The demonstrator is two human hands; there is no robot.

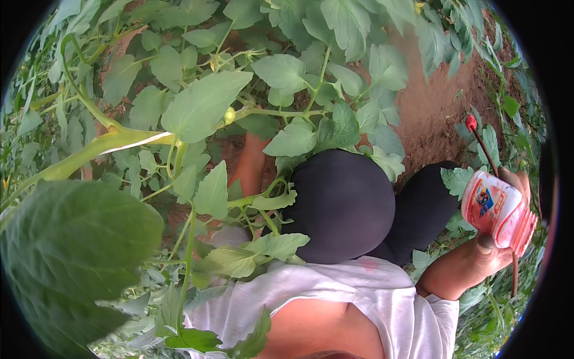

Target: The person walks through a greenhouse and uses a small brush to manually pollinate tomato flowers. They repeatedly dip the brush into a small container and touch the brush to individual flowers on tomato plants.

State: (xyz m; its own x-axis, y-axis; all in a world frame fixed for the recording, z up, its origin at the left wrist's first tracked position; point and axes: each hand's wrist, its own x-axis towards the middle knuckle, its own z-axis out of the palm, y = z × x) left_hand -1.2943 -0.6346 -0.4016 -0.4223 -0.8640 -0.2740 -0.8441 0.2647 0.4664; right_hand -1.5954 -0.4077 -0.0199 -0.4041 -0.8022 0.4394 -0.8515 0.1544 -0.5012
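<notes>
At the right, my right hand (489,251) grips a white plastic jar (491,206) with a printed label, smeared red around its threaded rim. A thin brown stick (486,150) runs behind the jar, also in this hand; its upper end carries a red tip (471,122). My left arm reaches up among tomato plants, and my left hand (257,140) is mostly hidden by leaves, so its hold is unclear. Near it a thick green stem (143,138) crosses the left side, and a small green tomato (229,116) hangs beside a large leaf.
Dense tomato foliage (282,74) spreads over the top and left. A large blurred leaf (76,251) is close to the camera at lower left. My dark-clad knees (343,206) are bent in the middle. Reddish soil (430,112) shows at upper right, with more plants along the right edge.
</notes>
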